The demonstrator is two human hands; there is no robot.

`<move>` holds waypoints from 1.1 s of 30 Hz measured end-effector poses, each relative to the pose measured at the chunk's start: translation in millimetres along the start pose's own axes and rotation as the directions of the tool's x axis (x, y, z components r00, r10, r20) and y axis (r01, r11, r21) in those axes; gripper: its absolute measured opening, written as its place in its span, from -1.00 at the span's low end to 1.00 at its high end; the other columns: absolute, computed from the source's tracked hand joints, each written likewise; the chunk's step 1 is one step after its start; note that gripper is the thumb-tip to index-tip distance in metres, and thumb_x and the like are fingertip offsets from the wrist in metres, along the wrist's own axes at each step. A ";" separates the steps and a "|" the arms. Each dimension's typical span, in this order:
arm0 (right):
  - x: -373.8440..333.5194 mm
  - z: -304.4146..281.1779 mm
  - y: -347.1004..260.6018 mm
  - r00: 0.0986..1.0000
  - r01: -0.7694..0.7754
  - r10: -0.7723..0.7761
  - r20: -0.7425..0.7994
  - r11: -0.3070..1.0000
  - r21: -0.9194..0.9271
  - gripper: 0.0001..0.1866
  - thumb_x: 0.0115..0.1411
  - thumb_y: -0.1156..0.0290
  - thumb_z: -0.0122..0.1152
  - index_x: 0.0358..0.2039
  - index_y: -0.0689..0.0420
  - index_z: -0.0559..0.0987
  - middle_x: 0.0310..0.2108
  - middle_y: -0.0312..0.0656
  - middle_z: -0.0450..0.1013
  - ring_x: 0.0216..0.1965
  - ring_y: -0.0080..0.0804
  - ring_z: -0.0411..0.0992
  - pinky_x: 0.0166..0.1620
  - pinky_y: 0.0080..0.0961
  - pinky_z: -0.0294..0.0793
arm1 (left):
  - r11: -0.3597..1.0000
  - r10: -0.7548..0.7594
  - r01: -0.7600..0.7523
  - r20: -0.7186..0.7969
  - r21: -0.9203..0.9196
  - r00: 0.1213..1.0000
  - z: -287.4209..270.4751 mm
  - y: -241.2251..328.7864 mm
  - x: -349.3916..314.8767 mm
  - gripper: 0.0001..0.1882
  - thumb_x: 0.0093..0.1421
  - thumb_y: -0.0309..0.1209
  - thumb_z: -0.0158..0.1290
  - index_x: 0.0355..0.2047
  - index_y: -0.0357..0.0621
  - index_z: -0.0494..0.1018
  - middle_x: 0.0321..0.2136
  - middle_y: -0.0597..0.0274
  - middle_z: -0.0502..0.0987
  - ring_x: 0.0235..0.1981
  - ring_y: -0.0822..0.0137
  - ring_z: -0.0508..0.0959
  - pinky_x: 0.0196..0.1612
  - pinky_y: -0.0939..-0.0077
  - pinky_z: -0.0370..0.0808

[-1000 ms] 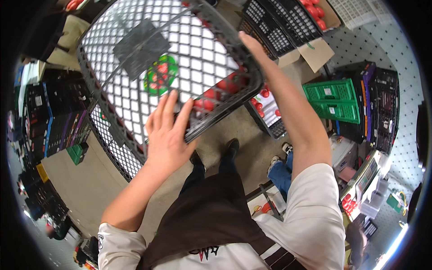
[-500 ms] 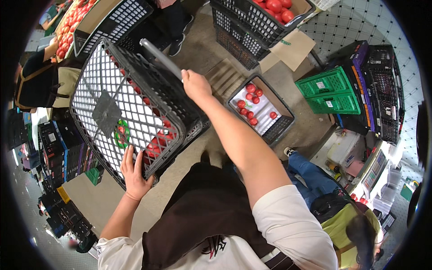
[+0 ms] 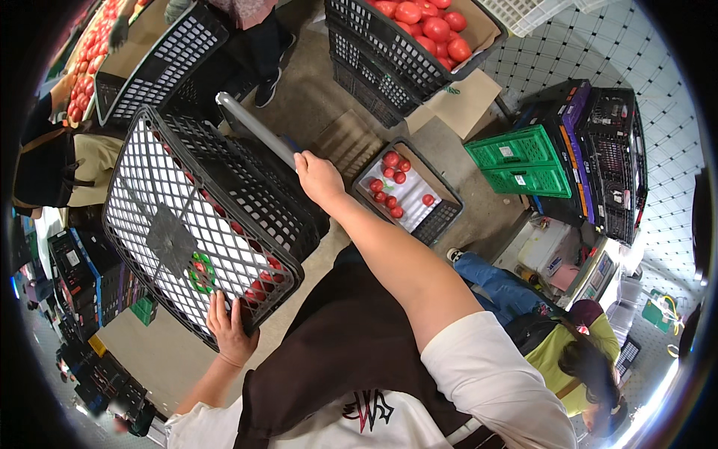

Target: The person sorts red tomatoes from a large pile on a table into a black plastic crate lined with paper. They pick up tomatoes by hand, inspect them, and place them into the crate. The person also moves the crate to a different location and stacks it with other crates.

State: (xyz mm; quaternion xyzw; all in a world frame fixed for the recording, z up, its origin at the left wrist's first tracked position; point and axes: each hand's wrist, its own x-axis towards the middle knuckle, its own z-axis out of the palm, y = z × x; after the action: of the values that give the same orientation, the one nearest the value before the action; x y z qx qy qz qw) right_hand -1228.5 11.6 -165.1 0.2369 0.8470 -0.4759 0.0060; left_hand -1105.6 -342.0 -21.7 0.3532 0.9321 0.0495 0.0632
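A black plastic crate with a lattice face [image 3: 170, 238] fills the left of the view, on top of a crate stack. Through its openings I see white lining, red tomatoes [image 3: 262, 287] and a green ring-shaped item [image 3: 201, 272]. My left hand [image 3: 232, 329] lies on the crate's near edge, fingers spread on the lattice. My right hand [image 3: 320, 181] is closed round a grey metal bar [image 3: 258, 131] beside the stack's right side; what the bar is fixed to is hidden.
A floor crate [image 3: 447, 213] holding several tomatoes stands ahead right. Beyond it are stacked black crates [image 3: 374, 52] heaped with tomatoes. Green crates [image 3: 520, 161] lean at the right. One person [image 3: 576, 352] is at lower right, others at the far left and top.
The lattice crate, the bar and both my hands have come nearer to me. My grip on the bar stays. The surroundings have shifted left in view.
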 end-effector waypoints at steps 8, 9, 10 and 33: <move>-0.9 4.1 -2.9 0.999 -0.028 0.028 0.020 0.999 0.017 -0.59 0.39 0.09 -0.16 -0.30 0.17 0.49 -0.37 0.15 0.50 -0.26 0.24 0.44 -0.20 0.04 0.40 | 0.999 -0.013 0.012 -0.012 -0.052 1.000 -2.1 -2.9 -1.5 -0.13 -0.23 -0.33 0.26 0.20 -0.13 0.28 0.29 -0.24 0.13 0.31 -0.24 0.12 0.27 -0.10 0.06; 1.3 4.7 -0.3 1.000 -0.008 0.008 0.005 1.000 0.012 -0.59 0.39 0.09 -0.16 -0.29 0.17 0.49 -0.37 0.16 0.50 -0.26 0.24 0.44 -0.20 0.04 0.40 | 0.998 -0.015 0.015 0.000 -0.068 1.000 -3.1 -3.4 -0.2 -0.13 -0.22 -0.31 0.27 0.19 -0.13 0.29 0.29 -0.24 0.13 0.32 -0.24 0.11 0.27 -0.10 0.04; 2.4 5.9 0.8 1.000 0.014 -0.014 -0.009 1.000 0.009 -0.59 0.39 0.09 -0.16 -0.29 0.18 0.49 -0.37 0.16 0.50 -0.25 0.25 0.44 -0.20 0.04 0.40 | 0.997 -0.034 0.036 0.025 -0.066 0.999 -3.6 -3.2 0.6 -0.13 -0.22 -0.29 0.28 0.20 -0.11 0.29 0.29 -0.23 0.14 0.32 -0.23 0.11 0.27 -0.10 0.03; 1.9 10.2 7.3 0.999 0.025 -0.025 -0.039 0.999 -0.025 -0.58 0.38 0.05 -0.16 -0.32 0.15 0.48 -0.40 0.17 0.51 -0.30 0.26 0.46 -0.21 0.09 0.44 | 0.994 -0.047 0.046 -0.001 -0.099 0.999 -7.7 -1.8 4.0 -0.14 -0.25 -0.38 0.29 0.17 -0.11 0.31 0.27 -0.25 0.18 0.30 -0.23 0.17 0.26 -0.10 0.07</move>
State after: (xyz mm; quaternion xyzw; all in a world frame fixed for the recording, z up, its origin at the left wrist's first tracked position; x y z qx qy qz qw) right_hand -1229.4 7.2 -176.9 0.2355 0.8556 -0.4608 -0.0136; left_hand -1111.0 -341.0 -14.7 0.3278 0.9366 0.0947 0.0801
